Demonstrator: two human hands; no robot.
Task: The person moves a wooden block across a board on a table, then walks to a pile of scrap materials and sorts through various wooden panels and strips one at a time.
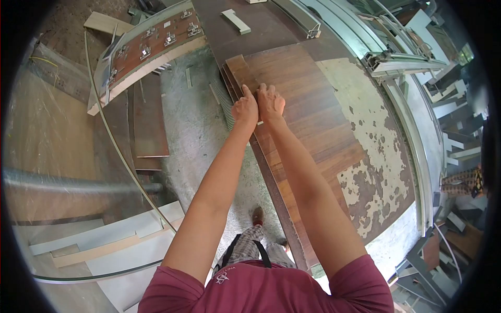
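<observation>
A narrow wood-grain strip lies along the left edge of a wood-grain covered worktop. My left hand is closed at the outer side of this strip, its fingers partly hidden. Right beside it, my right hand has bent fingers resting on the strip's inner side, with fingertips partly out of sight. Both hands are close together at the worktop's edge. A small pale piece shows just below my hands.
Peeling pale patches mark the worktop's right side, next to metal rails. A short pale strip lies farther back. At left stand a panel with metal fittings and a grey ribbed hose. Offcuts pile at right.
</observation>
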